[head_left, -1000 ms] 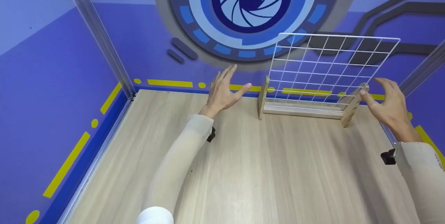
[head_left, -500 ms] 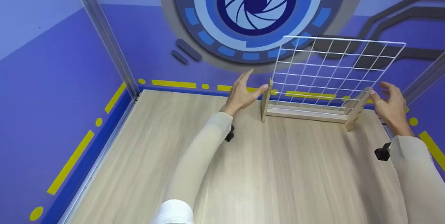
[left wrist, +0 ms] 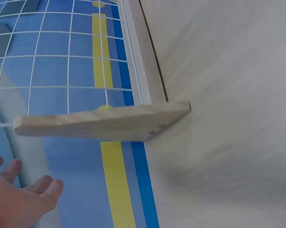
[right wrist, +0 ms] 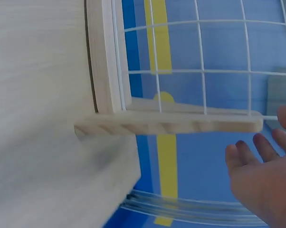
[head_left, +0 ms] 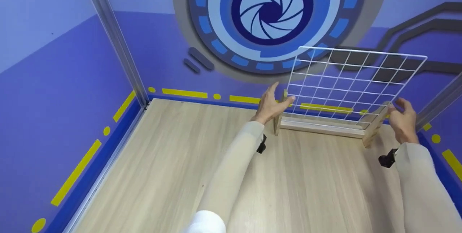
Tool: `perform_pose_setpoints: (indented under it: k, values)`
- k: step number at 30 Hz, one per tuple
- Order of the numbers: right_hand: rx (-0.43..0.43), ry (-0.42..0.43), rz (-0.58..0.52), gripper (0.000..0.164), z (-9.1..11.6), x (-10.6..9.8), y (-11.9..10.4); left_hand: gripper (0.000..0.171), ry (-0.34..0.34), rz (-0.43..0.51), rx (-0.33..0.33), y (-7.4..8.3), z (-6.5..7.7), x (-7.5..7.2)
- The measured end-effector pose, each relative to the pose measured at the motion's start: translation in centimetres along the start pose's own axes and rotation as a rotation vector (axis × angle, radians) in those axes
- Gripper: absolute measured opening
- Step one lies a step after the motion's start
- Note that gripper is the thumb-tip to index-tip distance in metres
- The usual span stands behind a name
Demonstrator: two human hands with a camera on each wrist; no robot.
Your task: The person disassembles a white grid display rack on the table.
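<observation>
A white wire grid panel stands tilted back in a wooden stand at the back right of the table. My left hand is beside the stand's left end, thumb spread from the fingers, overlapping that end in the head view. The left wrist view shows it a little apart from the left wooden side piece. At the other end, my right hand has its fingers loosely bent near the top of the right side piece. Neither hand holds anything.
The wood-grain table runs up to a blue printed back wall close behind the stand. Metal posts mark the corners. A small black camera is strapped at the left wrist, another black camera at the right.
My left hand has moved right, up to the stand's left end. My right hand has come in closer to the right end, its fingers more bent. The stand stays in place on the table.
</observation>
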State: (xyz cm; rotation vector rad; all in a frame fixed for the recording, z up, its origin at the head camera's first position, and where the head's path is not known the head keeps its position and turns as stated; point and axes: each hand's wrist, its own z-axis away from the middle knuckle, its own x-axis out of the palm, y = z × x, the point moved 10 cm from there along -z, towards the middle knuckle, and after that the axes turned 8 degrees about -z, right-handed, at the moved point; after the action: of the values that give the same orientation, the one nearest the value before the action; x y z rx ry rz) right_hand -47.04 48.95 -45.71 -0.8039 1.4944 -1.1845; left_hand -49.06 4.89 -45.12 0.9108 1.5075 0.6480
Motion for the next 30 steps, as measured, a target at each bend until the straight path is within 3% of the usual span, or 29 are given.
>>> perform_pose_setpoints:
  k: [3,11,21,26,30]
  values:
    - [0.025,0.014,-0.036,0.067,-0.4,0.3,0.7,0.087,-0.005,-0.020,-0.044,0.2,0.0,0.9]
    - [0.106,0.087,-0.147,0.065,-1.0,0.0,1.8,0.071,0.017,-0.067,-0.059,0.4,-1.0,2.2]
    - [0.159,0.081,-0.249,0.061,-1.4,0.7,2.7,0.048,0.082,-0.031,-0.040,-0.2,-1.3,2.5]
    - [0.184,0.122,-0.323,0.058,-1.4,0.5,3.1,0.043,0.123,0.011,-0.026,-0.3,-1.4,2.3]
    - [0.202,0.108,-0.348,0.058,-1.2,0.7,3.5,0.042,0.141,0.034,-0.038,-1.0,-1.5,2.3]
